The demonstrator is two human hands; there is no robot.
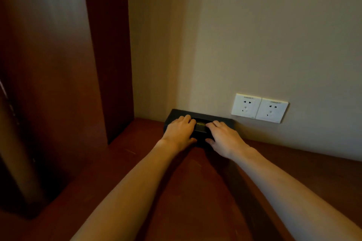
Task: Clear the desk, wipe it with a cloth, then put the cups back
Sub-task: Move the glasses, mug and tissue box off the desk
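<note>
Left hand (180, 130) draped palm-down over the near-left part of a low black box (199, 126), fingers curled over its top, thumb hooked against the near face; closed on the box, by the look of it. Right hand (225, 138) laid likewise over the right part, fingers on top, thumb low at the front edge; also wrapped on the box, though how firmly cannot be told. Between the two sets of fingertips, a small yellowish patch (200, 125), perhaps a label or something lying in a recess; too dim to say.

Box directly under and just beyond both hands, pushed up against the wall (254, 45), sitting on the red-brown desk (176, 191). Long axis running left to right, across the line of the forearms, so each hand takes one half. Neither hand clearly nearer; left a touch farther along the box toward the wooden panel (109, 64). Just beyond and to the right of the right hand, twin white sockets (259, 108) on the wall, apart from the box.

Matte, dark, flat-topped, square-edged, shallow; likely rigid and light enough for a two-handed lift.

Probably the clearing step, early on. No cups or cloth in view. Next move likely a straight pull toward the body or a lift, kept level so that anything lying inside stays put.
</note>
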